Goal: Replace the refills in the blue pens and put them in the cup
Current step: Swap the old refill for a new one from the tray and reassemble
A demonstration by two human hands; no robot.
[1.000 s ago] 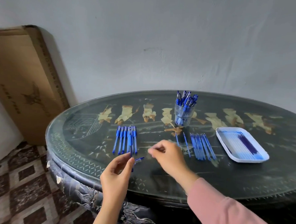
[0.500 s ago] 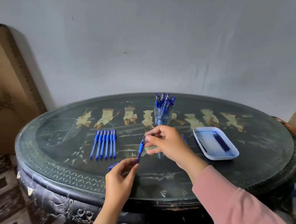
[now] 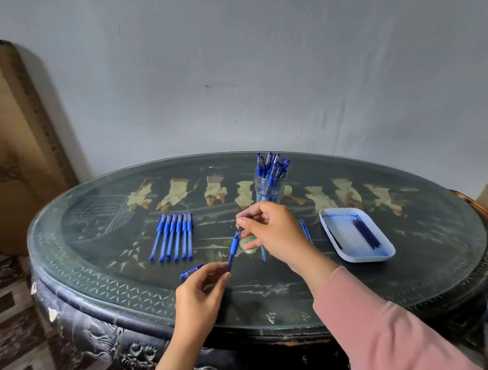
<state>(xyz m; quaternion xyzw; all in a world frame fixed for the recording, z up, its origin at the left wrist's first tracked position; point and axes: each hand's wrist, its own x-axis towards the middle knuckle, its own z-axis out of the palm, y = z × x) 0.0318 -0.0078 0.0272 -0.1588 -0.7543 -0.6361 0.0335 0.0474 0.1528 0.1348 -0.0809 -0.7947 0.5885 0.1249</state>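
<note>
Left hand (image 3: 200,290), near the table's six o'clock edge, has thumb and fingertips closed on the rear end of a blue pen (image 3: 234,248), which slants up and away toward twelve. Right hand (image 3: 274,231) meets it from above, thumb and forefinger pinched together on the pen's nib end; the other fingers are loosely curled. A blue cap (image 3: 191,270) shows at ten o'clock of the left hand; I cannot tell whether that hand holds it or it lies on the glass.

On the round glass-topped table (image 3: 401,292), the clear cup (image 3: 268,186) stands toward twelve o'clock, already bristling with capped pens. A row of pens (image 3: 173,235) lies at nine o'clock, apart from the hands. The white tray (image 3: 386,253) sits at three o'clock with refills inside, and a few loose refills (image 3: 305,230) peek out just behind the right wrist.

This looks like the nib section being unscrewed or tightened; which one is unclear. Next calls for a steady twist between opposed hands, then capping and a reach to twelve for the cup.
</note>
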